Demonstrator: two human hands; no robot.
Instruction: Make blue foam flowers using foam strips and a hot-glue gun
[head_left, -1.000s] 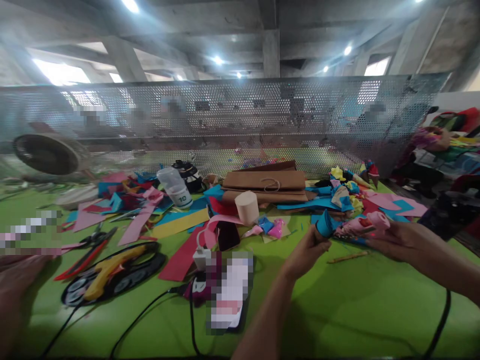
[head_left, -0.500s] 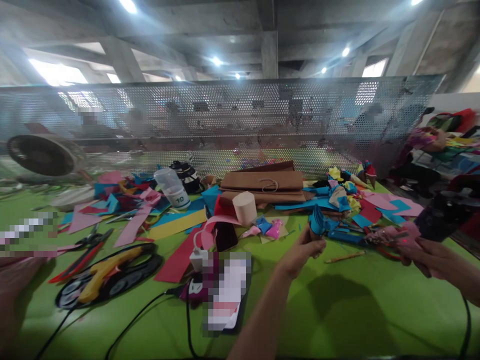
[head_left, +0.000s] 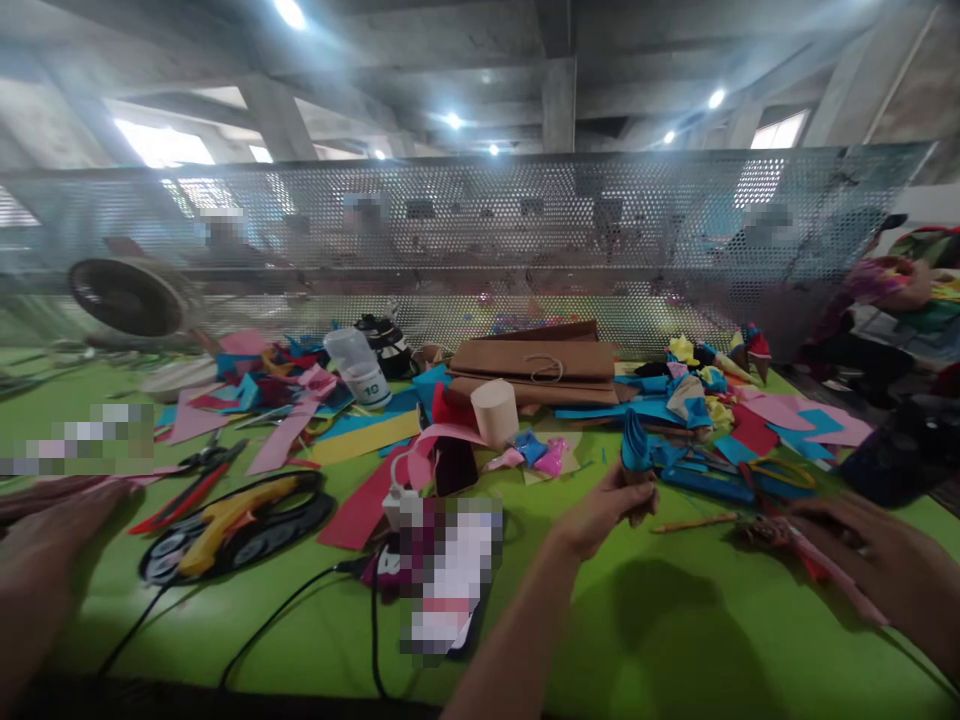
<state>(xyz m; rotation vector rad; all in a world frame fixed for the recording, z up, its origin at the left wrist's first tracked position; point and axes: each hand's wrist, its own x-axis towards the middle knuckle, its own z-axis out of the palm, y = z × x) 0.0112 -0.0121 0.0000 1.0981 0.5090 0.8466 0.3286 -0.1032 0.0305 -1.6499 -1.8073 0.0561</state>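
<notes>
My left hand [head_left: 611, 505] is closed round the lower end of a rolled blue paper piece [head_left: 636, 445], which stands upright with layered folds at its top. Low over the right of the table, my right hand [head_left: 881, 555] curls over a pink crumpled paper piece [head_left: 780, 535]; blur and the hand hide part of it. A pink strip [head_left: 844, 578] shows beneath the palm. Between the hands lies a thin brown stick [head_left: 694, 522]. Just beyond the right hand are a yellow loop handle [head_left: 784, 472] and a blue tool [head_left: 709, 483].
Another person's hand [head_left: 64, 525] rests at the far left. A yellow glue gun [head_left: 232, 520], red-handled pliers [head_left: 187, 490], a phone [head_left: 457, 580] and cables lie on the green table [head_left: 300, 660]. Behind are a cream roll [head_left: 495, 412], a plastic cup [head_left: 358, 368] and brown paper [head_left: 532, 360].
My right hand has come down toward the table with the pink paper, uncovering the yellow loop handle. My left hand keeps the blue paper in place. The view has turned slightly left.
</notes>
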